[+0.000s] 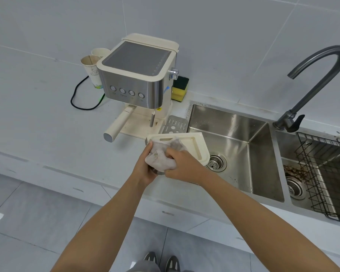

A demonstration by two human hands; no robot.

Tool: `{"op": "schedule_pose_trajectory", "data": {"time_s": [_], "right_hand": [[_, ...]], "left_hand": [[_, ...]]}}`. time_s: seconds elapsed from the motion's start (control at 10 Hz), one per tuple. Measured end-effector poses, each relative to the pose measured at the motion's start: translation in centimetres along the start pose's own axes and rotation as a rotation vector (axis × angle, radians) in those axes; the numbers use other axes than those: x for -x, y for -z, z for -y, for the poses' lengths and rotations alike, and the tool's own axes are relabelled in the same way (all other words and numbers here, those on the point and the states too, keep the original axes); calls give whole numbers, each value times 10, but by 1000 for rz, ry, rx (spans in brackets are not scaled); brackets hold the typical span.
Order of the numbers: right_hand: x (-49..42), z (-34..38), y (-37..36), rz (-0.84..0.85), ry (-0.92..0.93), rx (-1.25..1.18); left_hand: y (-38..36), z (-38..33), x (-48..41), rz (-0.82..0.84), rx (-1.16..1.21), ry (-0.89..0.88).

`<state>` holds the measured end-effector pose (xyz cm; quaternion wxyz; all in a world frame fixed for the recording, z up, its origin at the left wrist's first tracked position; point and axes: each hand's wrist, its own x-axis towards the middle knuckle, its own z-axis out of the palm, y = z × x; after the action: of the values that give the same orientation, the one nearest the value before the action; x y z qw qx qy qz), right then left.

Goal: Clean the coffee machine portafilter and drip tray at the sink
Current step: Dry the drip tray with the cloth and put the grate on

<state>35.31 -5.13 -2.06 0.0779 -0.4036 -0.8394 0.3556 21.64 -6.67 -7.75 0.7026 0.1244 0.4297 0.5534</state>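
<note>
The cream plastic drip tray [195, 147] is held tilted over the left corner of the sink basin [234, 138]. My left hand [145, 167] grips the tray's near end, where a bit of steel shows under the fingers. My right hand [182, 167] grips a crumpled, stained white cloth [159, 159] and presses it into the tray. The tray's metal grate [176, 124] lies on the counter beside the sink. The portafilter [117, 125], with a cream handle, sits locked in the coffee machine [137, 75].
A dark gooseneck faucet [310, 79] stands behind the sinks. The right basin holds a black wire rack [326, 173] and coffee grounds near its drain. A yellow-green sponge [180, 89], two paper cups [91, 69] and a black cord [77, 97] sit by the machine.
</note>
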Motion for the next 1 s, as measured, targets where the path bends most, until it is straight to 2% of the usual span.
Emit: {"op": "schedule_pose_trajectory", "data": {"time_s": [0.2,0.3,0.4,0.5,0.6,0.7,0.8,0.9,1.0], "right_hand": [[-9,0,-7,-145,-52,-114],[-13,-2,-4,-135,-81,-127],[-19,-4,-3,-49,-49,41],[-20,-3,-2,-16,15,39],[-22,-6,-5,-70,171,201],[-20,-8,-2,-48,232,310],[-14,-10,4,95,281,167],[-11,-25,10,176,243,214],[-3,-42,19,-95,184,391]], "left_hand": [[-1,3,-2,74,10,-29],[-5,7,-4,24,58,-19],[-8,8,-8,-65,49,12],[-8,7,-11,-116,21,31],[0,7,-19,-14,21,49],[-2,-1,-11,56,33,67],[-3,-5,-7,55,111,126],[4,-6,-11,-24,59,70],[9,-8,-11,-98,11,24]]}}
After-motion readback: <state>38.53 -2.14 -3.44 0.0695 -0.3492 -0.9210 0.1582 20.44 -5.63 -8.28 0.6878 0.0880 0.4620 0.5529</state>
